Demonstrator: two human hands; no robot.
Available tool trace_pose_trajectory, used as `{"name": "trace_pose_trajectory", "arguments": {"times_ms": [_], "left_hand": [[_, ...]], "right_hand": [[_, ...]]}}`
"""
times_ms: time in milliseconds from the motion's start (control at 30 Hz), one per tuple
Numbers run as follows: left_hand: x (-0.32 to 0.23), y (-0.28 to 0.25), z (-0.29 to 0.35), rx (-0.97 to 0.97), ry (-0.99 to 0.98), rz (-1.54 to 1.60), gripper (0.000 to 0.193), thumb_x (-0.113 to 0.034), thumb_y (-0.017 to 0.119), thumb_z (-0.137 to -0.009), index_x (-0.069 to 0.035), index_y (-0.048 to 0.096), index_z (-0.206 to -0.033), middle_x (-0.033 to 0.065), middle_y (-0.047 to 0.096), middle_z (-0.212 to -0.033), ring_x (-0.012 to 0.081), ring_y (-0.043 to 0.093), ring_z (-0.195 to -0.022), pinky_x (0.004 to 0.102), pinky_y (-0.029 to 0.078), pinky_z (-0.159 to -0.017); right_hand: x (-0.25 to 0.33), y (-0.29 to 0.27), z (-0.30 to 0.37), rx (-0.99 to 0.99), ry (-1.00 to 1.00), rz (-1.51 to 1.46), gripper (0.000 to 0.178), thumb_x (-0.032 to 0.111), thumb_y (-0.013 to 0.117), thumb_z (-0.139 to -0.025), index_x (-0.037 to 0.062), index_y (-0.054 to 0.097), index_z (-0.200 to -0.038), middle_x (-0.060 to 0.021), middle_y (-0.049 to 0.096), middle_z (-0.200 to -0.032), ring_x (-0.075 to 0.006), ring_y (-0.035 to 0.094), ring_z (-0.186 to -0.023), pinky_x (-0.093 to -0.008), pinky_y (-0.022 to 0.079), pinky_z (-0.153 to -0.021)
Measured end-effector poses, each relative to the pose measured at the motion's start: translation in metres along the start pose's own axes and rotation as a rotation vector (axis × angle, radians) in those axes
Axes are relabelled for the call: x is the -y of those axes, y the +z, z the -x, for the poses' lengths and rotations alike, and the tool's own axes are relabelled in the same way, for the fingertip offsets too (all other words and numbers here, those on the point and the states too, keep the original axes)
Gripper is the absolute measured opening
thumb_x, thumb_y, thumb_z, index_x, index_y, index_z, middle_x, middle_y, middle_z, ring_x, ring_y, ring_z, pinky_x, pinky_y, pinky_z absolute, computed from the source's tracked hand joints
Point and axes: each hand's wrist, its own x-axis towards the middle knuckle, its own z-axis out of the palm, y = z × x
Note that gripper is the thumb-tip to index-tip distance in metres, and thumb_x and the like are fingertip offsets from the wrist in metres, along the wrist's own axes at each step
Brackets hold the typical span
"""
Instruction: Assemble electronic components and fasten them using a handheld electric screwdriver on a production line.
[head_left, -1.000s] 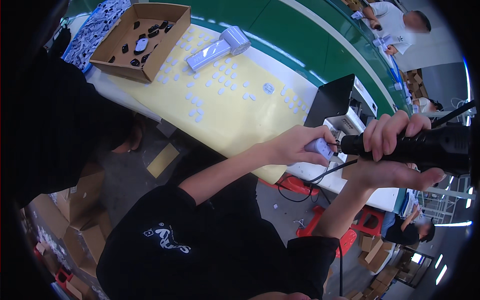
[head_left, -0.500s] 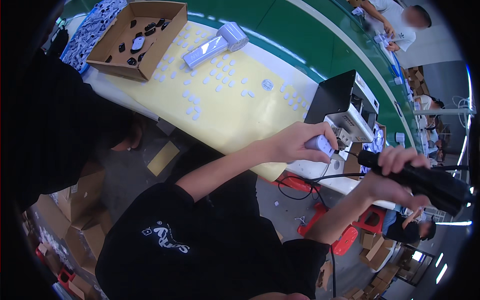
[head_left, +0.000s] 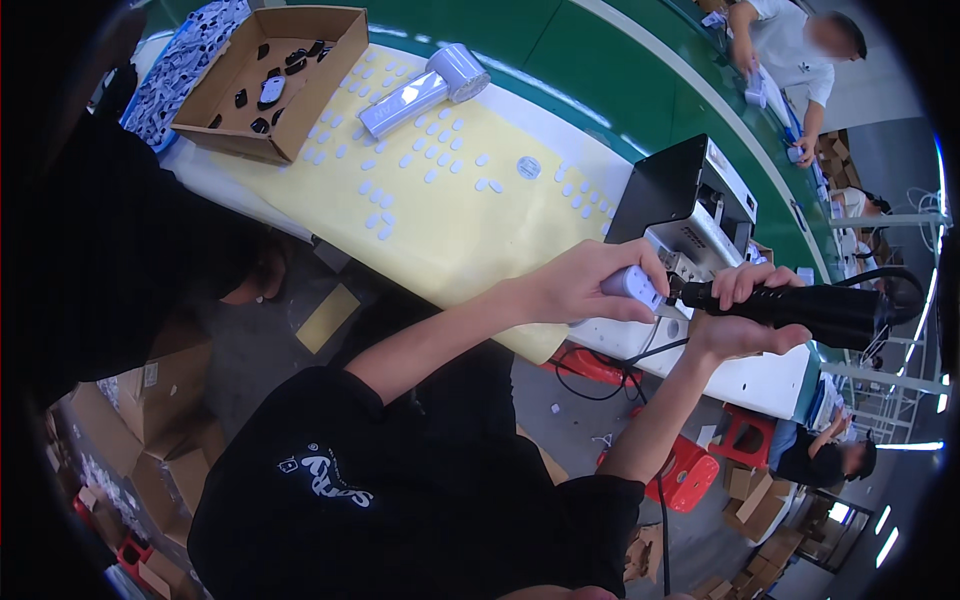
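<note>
Between the fingers and thumb of my left hand (head_left: 570,285) is a small pale lavender plastic housing (head_left: 630,287), its flat end with small holes turned toward the right. My right hand (head_left: 735,325) wraps round a black electric screwdriver (head_left: 825,314). The driver lies nearly level, its tip close against the end of the housing; I cannot tell whether it is seated in a hole. Just beyond both hands stands a black and silver box-shaped machine (head_left: 665,190), partly hidden by my fingers.
A yellow sheet (head_left: 450,240) with several small white oval pieces covers much of the table. On it lies a pale handheld device (head_left: 405,108) beside a cardboard box (head_left: 240,145) of black parts. Black cables (head_left: 600,390) loop below the table edge near red stools (head_left: 690,475). Co-workers sit farther off.
My right hand has brought the screwdriver left and up, from a gap beside the housing to its end face. The driver is now more level. My left hand has barely shifted.
</note>
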Motion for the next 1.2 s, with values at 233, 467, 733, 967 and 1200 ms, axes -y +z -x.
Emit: {"name": "trace_pose_trajectory", "arguments": {"times_ms": [233,467,733,967,1200], "left_hand": [[0.003,-0.001,0.000,-0.001,-0.005,0.005,0.036,-0.027,0.073,-0.075,-0.007,0.054,-0.098,0.0034,0.059,-0.092,0.0136,0.057,-0.079,0.0245,0.043,-0.071],[-0.005,-0.003,0.002,0.005,-0.046,0.031,0.037,-0.027,0.074,-0.074,-0.008,0.053,-0.098,0.0024,0.059,-0.090,0.0132,0.057,-0.079,0.0242,0.043,-0.070],[-0.004,0.000,0.000,0.007,-0.015,0.005,0.038,-0.026,0.074,-0.074,-0.008,0.053,-0.098,0.0021,0.059,-0.088,0.0128,0.058,-0.076,0.0242,0.043,-0.068],[-0.005,-0.001,0.002,0.012,-0.048,0.031,0.035,-0.023,0.074,-0.075,-0.007,0.052,-0.097,0.0024,0.058,-0.086,0.0124,0.056,-0.073,0.0242,0.043,-0.066],[-0.002,0.001,0.001,0.001,-0.003,0.015,0.036,-0.022,0.074,-0.074,-0.007,0.051,-0.096,0.0029,0.057,-0.084,0.0117,0.054,-0.073,0.0240,0.042,-0.066]], "right_hand": [[0.018,-0.005,0.012,0.101,0.065,-0.077,0.067,0.072,0.030,-0.080,0.0059,0.038,-0.081,-0.0032,0.036,-0.052,-0.0107,0.033,-0.037,-0.0230,0.029,-0.034],[0.076,0.026,-0.007,0.283,0.011,-0.265,0.073,0.078,0.042,-0.071,0.0066,0.037,-0.084,-0.0016,0.037,-0.056,-0.0085,0.033,-0.037,-0.0216,0.029,-0.034],[0.086,0.077,-0.010,0.426,0.049,-0.328,0.069,0.076,0.048,-0.069,0.0090,0.039,-0.083,0.0006,0.036,-0.057,-0.0049,0.034,-0.039,-0.0170,0.028,-0.035],[0.078,0.088,-0.003,0.432,0.101,-0.267,0.069,0.076,0.046,-0.070,0.0090,0.038,-0.083,0.0007,0.036,-0.057,-0.0053,0.034,-0.039,-0.0172,0.028,-0.035],[0.074,0.088,-0.003,0.453,0.077,-0.359,0.076,0.080,0.037,-0.071,0.0051,0.035,-0.084,-0.0043,0.038,-0.053,-0.0104,0.034,-0.036,-0.0231,0.032,-0.033]]}}
